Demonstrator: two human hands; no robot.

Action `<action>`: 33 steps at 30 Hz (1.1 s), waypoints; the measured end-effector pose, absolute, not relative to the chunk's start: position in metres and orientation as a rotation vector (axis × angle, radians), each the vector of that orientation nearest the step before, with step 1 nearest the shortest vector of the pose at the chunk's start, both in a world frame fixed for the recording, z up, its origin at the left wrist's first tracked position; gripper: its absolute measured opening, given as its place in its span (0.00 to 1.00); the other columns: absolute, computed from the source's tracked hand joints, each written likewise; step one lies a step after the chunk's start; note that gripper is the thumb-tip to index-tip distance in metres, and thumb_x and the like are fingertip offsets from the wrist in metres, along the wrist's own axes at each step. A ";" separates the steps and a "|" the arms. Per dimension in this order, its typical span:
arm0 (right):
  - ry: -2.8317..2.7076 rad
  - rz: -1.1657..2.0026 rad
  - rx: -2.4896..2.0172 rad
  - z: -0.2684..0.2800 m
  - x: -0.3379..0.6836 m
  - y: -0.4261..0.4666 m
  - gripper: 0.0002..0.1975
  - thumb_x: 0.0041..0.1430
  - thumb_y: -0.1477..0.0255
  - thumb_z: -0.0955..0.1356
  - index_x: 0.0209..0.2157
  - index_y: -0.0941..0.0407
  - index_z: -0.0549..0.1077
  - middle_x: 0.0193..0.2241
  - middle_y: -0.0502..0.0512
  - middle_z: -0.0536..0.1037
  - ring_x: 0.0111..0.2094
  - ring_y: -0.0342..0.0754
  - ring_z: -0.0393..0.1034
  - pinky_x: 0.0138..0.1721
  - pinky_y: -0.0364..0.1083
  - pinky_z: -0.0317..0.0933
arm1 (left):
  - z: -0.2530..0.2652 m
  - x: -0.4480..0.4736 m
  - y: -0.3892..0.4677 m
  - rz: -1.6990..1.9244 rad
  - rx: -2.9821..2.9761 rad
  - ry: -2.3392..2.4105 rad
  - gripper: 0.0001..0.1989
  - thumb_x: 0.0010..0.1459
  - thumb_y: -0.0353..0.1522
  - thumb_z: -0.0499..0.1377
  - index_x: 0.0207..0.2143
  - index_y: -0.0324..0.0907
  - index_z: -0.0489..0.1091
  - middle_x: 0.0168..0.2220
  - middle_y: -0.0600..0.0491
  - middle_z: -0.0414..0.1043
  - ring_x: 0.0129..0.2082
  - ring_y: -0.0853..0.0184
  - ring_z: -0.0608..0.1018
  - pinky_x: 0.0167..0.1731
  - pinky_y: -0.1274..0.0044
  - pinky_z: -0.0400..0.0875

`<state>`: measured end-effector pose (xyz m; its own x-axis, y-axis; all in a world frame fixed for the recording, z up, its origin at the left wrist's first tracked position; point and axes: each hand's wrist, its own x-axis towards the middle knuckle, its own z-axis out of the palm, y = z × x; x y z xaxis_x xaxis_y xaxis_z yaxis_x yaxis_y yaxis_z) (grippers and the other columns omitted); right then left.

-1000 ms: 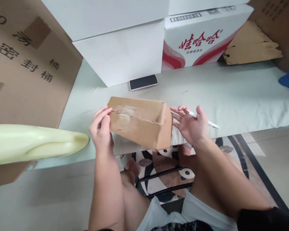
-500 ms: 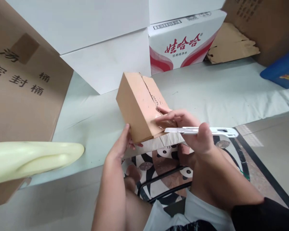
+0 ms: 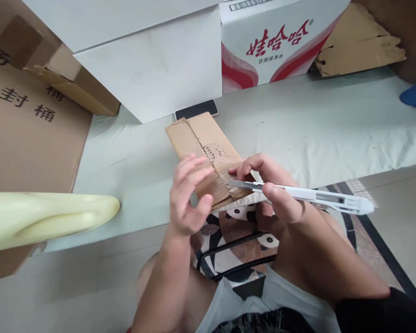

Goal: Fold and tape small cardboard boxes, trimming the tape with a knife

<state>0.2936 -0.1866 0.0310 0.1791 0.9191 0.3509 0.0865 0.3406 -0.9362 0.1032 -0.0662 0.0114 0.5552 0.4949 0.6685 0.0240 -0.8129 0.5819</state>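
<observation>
A small brown cardboard box (image 3: 194,138) lies on the pale green cloth, its taped seam facing up with a torn, perforated-looking line along it. My right hand (image 3: 277,185) holds a white utility knife (image 3: 319,196) across the box's near end; the blade is out and its tip is close to the tape. The right fingertips rest near the box's right edge. Over the near left part of the box is my left hand (image 3: 190,194), fingers spread and holding nothing; whether it touches the cardboard I cannot tell.
A dark phone-like slab (image 3: 197,110) lies behind the box, before a white carton (image 3: 152,78). A red-and-white carton (image 3: 280,46) and torn cardboard (image 3: 360,46) stand at the back right. On the left are a large brown carton (image 3: 38,134) and a pale yellow rounded object (image 3: 55,217).
The box has gone from tilted up to lying flatter, uncovering the dark slab. My left hand has left its side and risen over it. The knife's blade now shows, angled toward the tape.
</observation>
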 end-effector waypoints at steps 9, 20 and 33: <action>-1.332 0.595 -1.417 0.039 0.284 -0.185 0.07 0.63 0.66 0.68 0.37 0.51 0.65 0.25 0.46 0.71 0.23 0.43 0.61 0.27 0.46 0.57 | 0.006 0.113 -0.080 1.222 2.325 0.494 0.11 0.61 0.33 0.54 0.45 0.46 0.71 0.46 0.48 0.78 0.51 0.57 0.76 0.62 0.55 0.66; -1.404 0.556 -1.526 0.045 0.280 -0.190 0.09 0.58 0.68 0.72 0.38 0.51 0.69 0.42 0.55 0.81 0.44 0.53 0.79 0.40 0.52 0.70 | -0.004 0.120 -0.084 1.373 2.205 0.524 0.08 0.58 0.33 0.51 0.39 0.47 0.67 0.42 0.49 0.77 0.50 0.55 0.75 0.61 0.55 0.65; -1.515 0.295 -1.601 0.048 0.267 -0.189 0.08 0.54 0.73 0.70 0.34 0.51 0.66 0.37 0.56 0.80 0.44 0.56 0.79 0.39 0.52 0.73 | -0.005 0.118 -0.084 1.332 2.245 0.572 0.09 0.59 0.36 0.50 0.37 0.47 0.68 0.42 0.48 0.78 0.52 0.53 0.75 0.59 0.54 0.67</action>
<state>0.2671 -0.1891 0.0478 0.2256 0.8938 0.3875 0.6833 0.1383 -0.7169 0.1184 -0.0838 -0.0047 0.4434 0.5656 0.6953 0.1149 -0.8052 0.5817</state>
